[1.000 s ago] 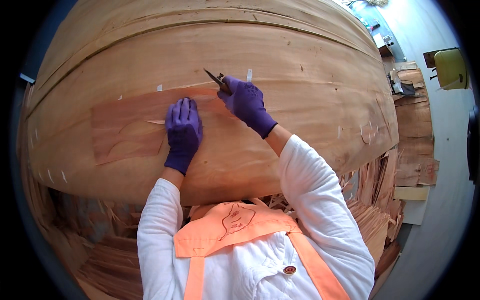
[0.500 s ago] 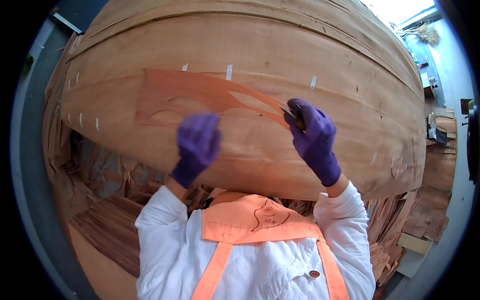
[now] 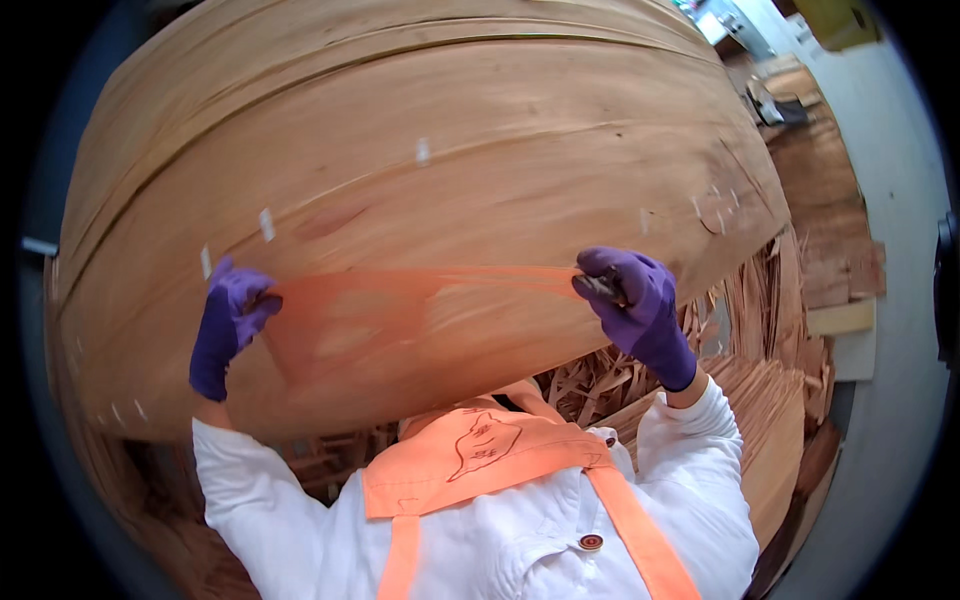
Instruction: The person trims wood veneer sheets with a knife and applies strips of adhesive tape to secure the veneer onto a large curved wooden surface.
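Both my hands wear purple gloves. My left hand [image 3: 230,325] pinches the left end of a thin reddish veneer piece [image 3: 400,320]. My right hand [image 3: 635,305] grips the right end of the piece, together with a small dark cutting tool [image 3: 600,287]. The piece hangs stretched between my hands, lifted just above the big light-brown veneer sheet [image 3: 470,190], and looks blurred from motion. The sheet tops a wide stack and carries small white tape patches [image 3: 266,224]. My white sleeves and orange apron fill the lower edge.
Loose veneer strips and offcuts [image 3: 600,385] pile up below the stack's near edge. Further stacked veneer [image 3: 775,420] lies at the right, beside a grey floor [image 3: 900,420]. A cluttered bench [image 3: 770,100] stands at the far right.
The reddish piece lay flat on the sheet a second ago; now both hands have lifted it and moved apart, the left one leftward, the right one rightward and down.
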The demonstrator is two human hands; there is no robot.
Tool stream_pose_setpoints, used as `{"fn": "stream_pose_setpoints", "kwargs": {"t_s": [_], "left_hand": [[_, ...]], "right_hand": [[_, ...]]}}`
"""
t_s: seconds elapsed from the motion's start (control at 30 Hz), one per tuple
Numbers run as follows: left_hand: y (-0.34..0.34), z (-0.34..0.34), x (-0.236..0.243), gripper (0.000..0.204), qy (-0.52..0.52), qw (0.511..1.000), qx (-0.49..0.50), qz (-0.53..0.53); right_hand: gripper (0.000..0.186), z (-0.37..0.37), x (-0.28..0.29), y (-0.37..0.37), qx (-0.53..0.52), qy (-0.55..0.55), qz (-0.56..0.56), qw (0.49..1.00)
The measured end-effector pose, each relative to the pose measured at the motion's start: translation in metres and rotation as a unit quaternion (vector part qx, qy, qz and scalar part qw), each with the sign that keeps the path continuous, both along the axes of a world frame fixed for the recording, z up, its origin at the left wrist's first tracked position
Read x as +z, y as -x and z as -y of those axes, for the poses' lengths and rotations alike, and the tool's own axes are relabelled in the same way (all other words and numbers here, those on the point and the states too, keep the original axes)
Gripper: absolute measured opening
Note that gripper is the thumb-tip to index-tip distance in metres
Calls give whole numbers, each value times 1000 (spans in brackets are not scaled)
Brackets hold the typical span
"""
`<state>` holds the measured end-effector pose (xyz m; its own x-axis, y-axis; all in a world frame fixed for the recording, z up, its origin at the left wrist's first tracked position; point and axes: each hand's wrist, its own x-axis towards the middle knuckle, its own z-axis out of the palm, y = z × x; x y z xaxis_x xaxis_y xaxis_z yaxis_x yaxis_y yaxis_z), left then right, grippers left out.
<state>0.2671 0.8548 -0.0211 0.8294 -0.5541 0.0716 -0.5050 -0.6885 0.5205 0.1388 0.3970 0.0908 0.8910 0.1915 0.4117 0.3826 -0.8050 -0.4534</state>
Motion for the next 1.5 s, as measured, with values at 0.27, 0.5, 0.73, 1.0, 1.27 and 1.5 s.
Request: {"fn": "stream_pose_setpoints", "kwargs": {"t_s": [0.27, 0.5, 0.73, 1.0, 1.27, 1.5], "left_hand": [[-1, 211, 65, 11, 78, 994, 3, -78], [-31, 381, 91, 21, -51, 969, 35, -240], [-107, 474, 43, 36, -50, 971, 30, -230], [-162, 542, 29, 33, -78, 980, 58, -176], [-176, 559, 11, 30, -104, 984, 24, -146], [-184, 548, 15, 38, -189, 968, 37, -163]], "right_hand": [[30, 201, -16, 2, -156, -66, -11, 986], [25, 379, -47, -34, -180, -128, -68, 973], [21, 486, -57, -114, -162, 0, -57, 985], [19, 494, -53, -141, -178, 79, 57, 979], [25, 452, -65, -168, -126, -26, -98, 987], [26, 407, -78, -200, -36, -67, -176, 982]]}}
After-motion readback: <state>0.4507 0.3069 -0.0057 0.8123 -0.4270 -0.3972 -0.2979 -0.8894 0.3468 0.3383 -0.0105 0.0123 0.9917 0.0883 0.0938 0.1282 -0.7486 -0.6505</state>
